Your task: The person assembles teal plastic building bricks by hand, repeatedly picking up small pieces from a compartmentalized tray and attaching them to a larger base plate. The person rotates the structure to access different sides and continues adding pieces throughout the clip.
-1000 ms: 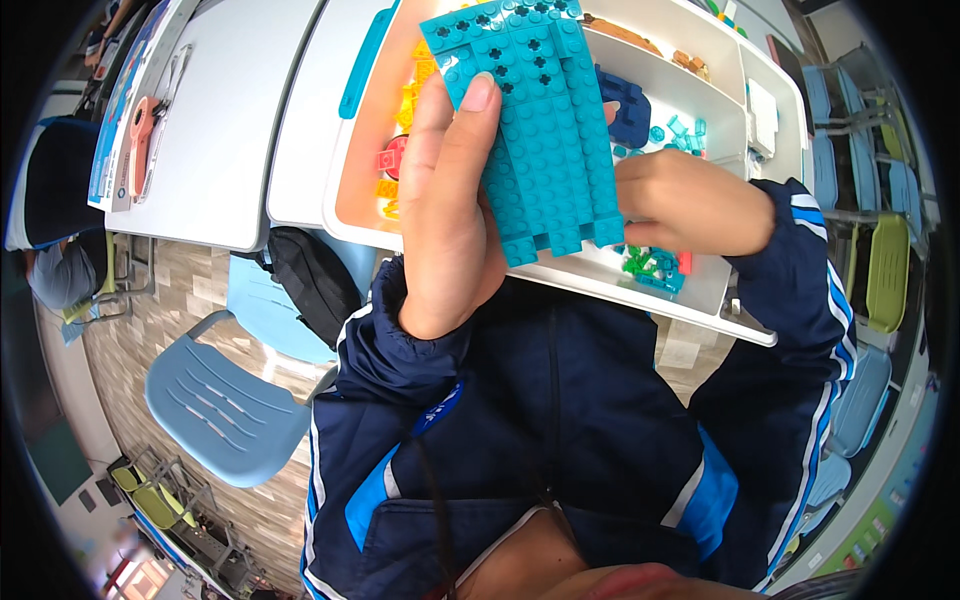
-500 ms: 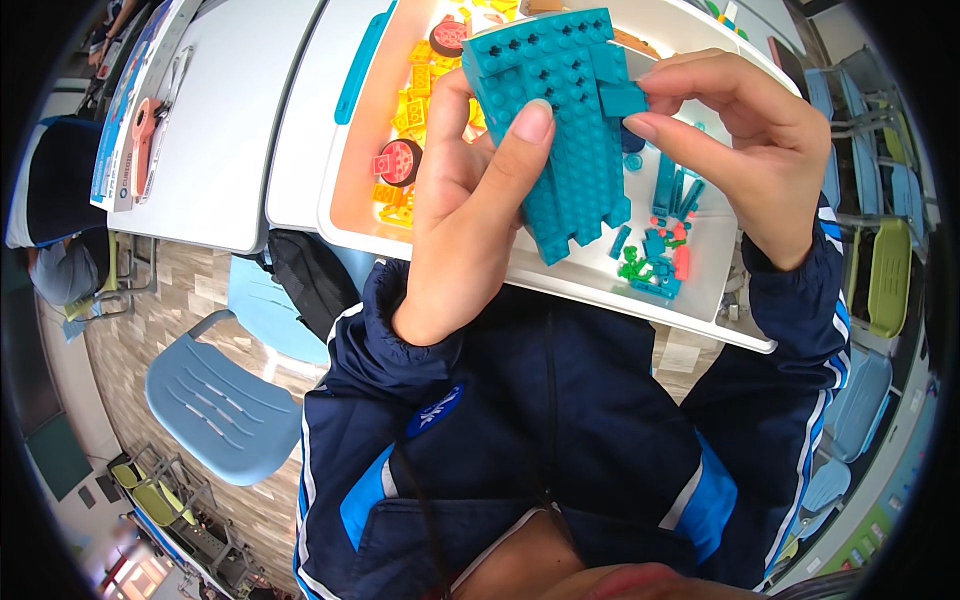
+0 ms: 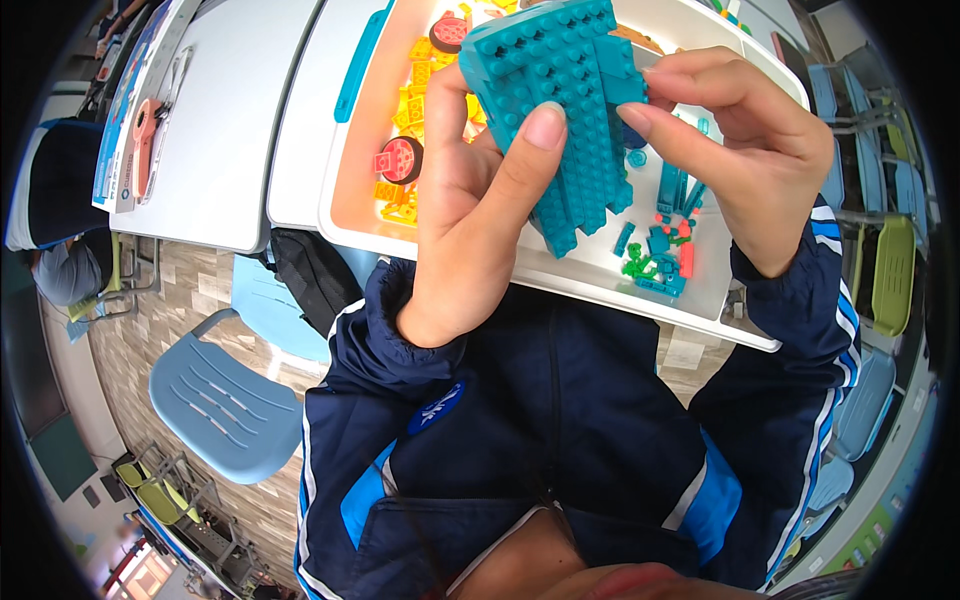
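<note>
A teal building-brick model [image 3: 580,140], studded and stepped along its lower edge, is tilted in the air above the white tray [image 3: 735,325]. My left hand [image 3: 465,225] grips its left side, thumb lying across the studs and fingers mostly hidden behind. A small teal brick [image 3: 624,88] sits against the model's right edge. Thumb and forefinger of my right hand [image 3: 765,140] are closed around its outer end. Whether that brick is fastened to the model I cannot tell.
Yellow bricks [image 3: 412,110] and red-hubbed wheels [image 3: 402,161] fill the tray's left part. Loose teal, green and coral pieces [image 3: 660,260] lie at its right. A white table [image 3: 220,130] with an orange-handled tool [image 3: 145,135] stands left; a blue chair [image 3: 225,410] is below it.
The model has shifted slightly up and turned a little. The small teal brick now lies closer along the model's right edge, with my right fingertips still at its outer end.
</note>
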`<state>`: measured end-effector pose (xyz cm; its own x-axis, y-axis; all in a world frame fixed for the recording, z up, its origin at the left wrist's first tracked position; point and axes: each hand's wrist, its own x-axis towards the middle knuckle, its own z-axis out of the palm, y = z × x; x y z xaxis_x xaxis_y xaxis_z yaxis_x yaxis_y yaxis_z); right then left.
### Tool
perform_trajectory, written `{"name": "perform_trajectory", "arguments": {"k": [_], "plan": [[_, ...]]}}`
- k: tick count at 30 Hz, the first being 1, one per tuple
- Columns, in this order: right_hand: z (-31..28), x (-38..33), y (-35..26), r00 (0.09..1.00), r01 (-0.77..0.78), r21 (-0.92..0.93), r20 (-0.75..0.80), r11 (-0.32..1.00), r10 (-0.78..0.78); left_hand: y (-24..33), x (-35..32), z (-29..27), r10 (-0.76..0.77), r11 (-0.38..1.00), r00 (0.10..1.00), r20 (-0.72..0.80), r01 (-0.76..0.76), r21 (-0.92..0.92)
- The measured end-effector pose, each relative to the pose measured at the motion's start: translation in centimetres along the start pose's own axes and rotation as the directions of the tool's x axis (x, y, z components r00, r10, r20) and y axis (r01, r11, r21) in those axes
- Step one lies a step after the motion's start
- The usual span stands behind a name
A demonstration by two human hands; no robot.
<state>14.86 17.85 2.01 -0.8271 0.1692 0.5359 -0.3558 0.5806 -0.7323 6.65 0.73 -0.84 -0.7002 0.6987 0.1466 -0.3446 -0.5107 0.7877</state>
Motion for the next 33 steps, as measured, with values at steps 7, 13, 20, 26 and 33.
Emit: {"name": "perform_trajectory", "arguments": {"k": [7, 13, 20, 26, 33], "plan": [[0.3, -0.1, -0.2, 0.980, -0.198, 0.145, 0.019, 0.969, 0.198, 0.0, 0.1, -0.2, 0.015, 1.000, 1.000, 0.020, -0.015, -0.015], [0.1, 0.4, 0.7, 0.939, -0.343, 0.406, 0.118, 0.847, 0.324, 0.1, -0.1, -0.4, -0.024, 0.997, 0.998, 0.062, 0.028, -0.068], [0.1, 0.5, 1.3, 0.919, -0.380, 0.390, 0.265, 0.839, 0.293, -0.1, -0.2, -0.5, -0.055, 0.990, 0.997, 0.053, 0.062, -0.127], [0.1, 0.2, 0.7, 0.892, -0.444, 0.399, 0.287, 0.802, 0.351, 0.0, -0.4, -0.3, -0.087, 0.988, 0.995, 0.042, 0.092, -0.126], [-0.8, 2.1, -1.8, 0.784, -0.621, 0.497, 0.421, 0.607, 0.457, -0.3, -0.1, -0.8, -0.048, 0.991, 0.993, 0.107, 0.060, -0.117]]}}
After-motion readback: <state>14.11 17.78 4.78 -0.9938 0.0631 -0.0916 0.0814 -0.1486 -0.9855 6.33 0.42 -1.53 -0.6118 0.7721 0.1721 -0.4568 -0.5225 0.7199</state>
